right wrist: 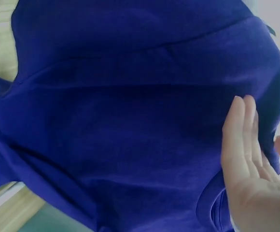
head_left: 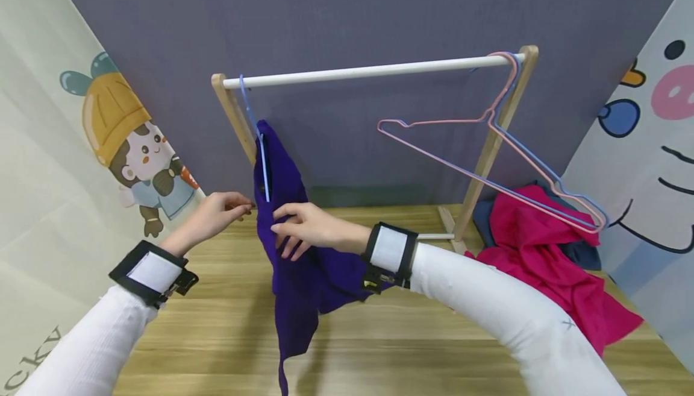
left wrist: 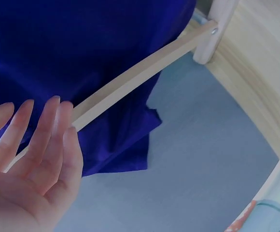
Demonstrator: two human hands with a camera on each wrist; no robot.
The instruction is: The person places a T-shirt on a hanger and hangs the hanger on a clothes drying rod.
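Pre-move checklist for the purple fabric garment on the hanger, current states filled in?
1. Blue wire hanger hooked on the white round rod: ok, near the rod's left end.
2. Purple fabric garment on that hanger: ok.
3. Garment smooth: not ok, creases show in the right wrist view.
4. Left hand free: ok, fingers relaxed, holding nothing.
5. Right hand clear of the garment: cannot tell; fingers extended right by the fabric, contact unclear.
6. Pink wire hanger bare and hooked: ok, at the rod's right end.
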